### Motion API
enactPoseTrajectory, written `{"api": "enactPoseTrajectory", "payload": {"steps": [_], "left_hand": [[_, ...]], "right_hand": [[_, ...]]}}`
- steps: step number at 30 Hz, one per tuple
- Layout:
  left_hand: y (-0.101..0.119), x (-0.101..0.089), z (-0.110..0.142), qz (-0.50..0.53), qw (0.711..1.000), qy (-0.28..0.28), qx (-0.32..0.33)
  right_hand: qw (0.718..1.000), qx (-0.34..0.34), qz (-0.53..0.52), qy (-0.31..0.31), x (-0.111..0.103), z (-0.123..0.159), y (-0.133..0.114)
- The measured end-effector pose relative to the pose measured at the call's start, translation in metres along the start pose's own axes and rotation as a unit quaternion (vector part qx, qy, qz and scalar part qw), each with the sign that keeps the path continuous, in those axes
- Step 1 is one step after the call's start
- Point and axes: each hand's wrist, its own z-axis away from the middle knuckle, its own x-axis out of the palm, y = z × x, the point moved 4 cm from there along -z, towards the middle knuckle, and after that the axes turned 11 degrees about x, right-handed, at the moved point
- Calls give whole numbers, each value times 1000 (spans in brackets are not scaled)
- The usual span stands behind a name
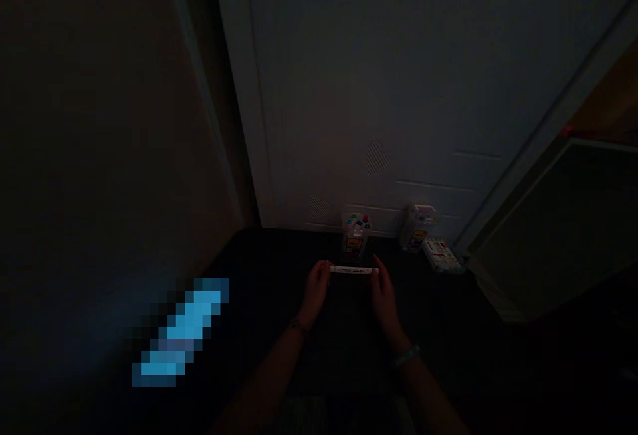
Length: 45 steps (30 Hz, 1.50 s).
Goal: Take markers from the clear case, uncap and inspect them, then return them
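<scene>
A slim white marker (353,269) with dark print along its side is held level above the dark table. At its left end my left hand (317,280) is closed around the tip. The fingers of my right hand (381,285) grip the opposite end. Just behind the marker stands a clear plastic case (355,242), with several coloured round marker ends showing at its top. Dim light hides the finer details of the fingers and the print.
A second clear case (417,230) with a handle stands to the right at the back. Beside it lies a small white printed box (442,255). The pale panel (339,89) rises behind the dark tabletop (269,289). A blurred bright blue shape (182,335) glows at left.
</scene>
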Motion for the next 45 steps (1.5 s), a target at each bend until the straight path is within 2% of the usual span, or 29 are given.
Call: {"api": "enactPoseTrajectory", "payload": {"steps": [8, 14, 20, 30, 45], "left_hand": [[0, -1, 0, 3, 1000, 6, -9], [4, -1, 1, 5, 1000, 9, -6], [4, -1, 2, -3, 1000, 10, -8], [6, -1, 2, -13, 1000, 4, 3], [7, -1, 2, -23, 1000, 6, 3]], "right_hand": [[1000, -16, 12, -8, 1, -2, 4], [1000, 10, -11, -19, 4, -2, 5], [1000, -17, 6, -3, 0, 0, -2], [999, 16, -13, -29, 3, 1, 1], [999, 38, -30, -25, 2, 0, 0]]}}
